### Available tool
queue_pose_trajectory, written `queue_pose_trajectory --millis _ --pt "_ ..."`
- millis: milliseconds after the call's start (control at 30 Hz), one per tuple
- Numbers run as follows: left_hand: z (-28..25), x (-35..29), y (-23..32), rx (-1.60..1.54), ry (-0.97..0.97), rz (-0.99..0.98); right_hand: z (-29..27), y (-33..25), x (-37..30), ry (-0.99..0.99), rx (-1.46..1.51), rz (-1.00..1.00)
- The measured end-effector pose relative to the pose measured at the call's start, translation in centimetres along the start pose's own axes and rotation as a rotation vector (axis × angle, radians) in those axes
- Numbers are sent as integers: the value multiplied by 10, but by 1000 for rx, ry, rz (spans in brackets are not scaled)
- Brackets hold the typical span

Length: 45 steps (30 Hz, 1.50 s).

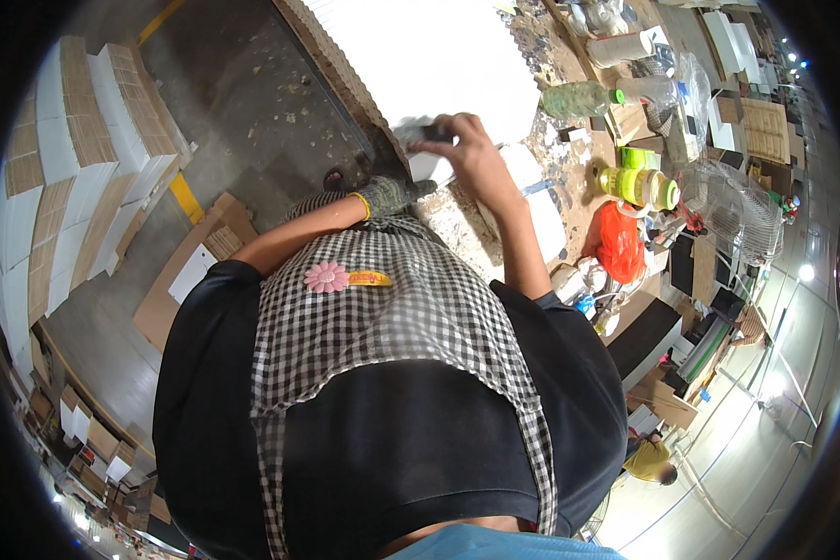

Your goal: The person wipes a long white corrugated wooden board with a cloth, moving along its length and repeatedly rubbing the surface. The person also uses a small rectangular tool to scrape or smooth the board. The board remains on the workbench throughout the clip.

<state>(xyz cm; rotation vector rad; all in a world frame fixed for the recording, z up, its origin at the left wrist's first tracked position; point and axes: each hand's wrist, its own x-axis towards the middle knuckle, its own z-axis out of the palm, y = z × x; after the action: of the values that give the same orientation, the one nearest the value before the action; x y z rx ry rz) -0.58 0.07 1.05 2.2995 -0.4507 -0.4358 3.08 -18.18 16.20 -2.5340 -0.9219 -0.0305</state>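
Note:
My right hand [472, 159] is bare and reaches over the near corner of a stack of white sheets [429, 56] with ridged brown edges. Its fingers and thumb close around a small dark block-like object [427, 133], whose exact kind I cannot make out. My left hand [388, 196] wears a grey-green glove with a yellow cuff and stays low beside the table edge, close to my apron. The gloved fingers look curled, with a dark narrow tip sticking out to the right; what they hold, if anything, is unclear.
Bottles, including a green-tinted one [574, 100] and a yellow-green one [637, 189], stand on the stained worktable [574, 173] at right. A red plastic bag [620, 245] and a wire-guarded fan [733, 210] are nearby. Tall stacks of sheets [79, 168] rise from the floor at left.

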Motion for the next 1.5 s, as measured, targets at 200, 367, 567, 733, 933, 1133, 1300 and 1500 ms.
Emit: queue_pose_trajectory --millis 200,367,567,733,933,1133,1300,1500 --pt "-18 15 -4 132 -729 -133 -7 17 3 233 -344 632" --pt "8 -2 -16 44 -125 -51 46 -71 -12 178 -13 379" --pt "6 6 -19 7 -282 -132 34 -53 -21 429 -141 577" --pt "27 12 -36 188 -439 -44 49 -70 -36 281 7 189" --pt "54 19 -61 518 -491 162 57 -39 -56 222 -25 246" --pt "24 -9 -54 411 -587 259 7 19 -43 542 -190 550" --pt "45 11 -49 6 -277 91 34 2 -49 257 37 116" --pt "13 -9 -44 69 -424 -39 -9 129 -55 560 -247 532"
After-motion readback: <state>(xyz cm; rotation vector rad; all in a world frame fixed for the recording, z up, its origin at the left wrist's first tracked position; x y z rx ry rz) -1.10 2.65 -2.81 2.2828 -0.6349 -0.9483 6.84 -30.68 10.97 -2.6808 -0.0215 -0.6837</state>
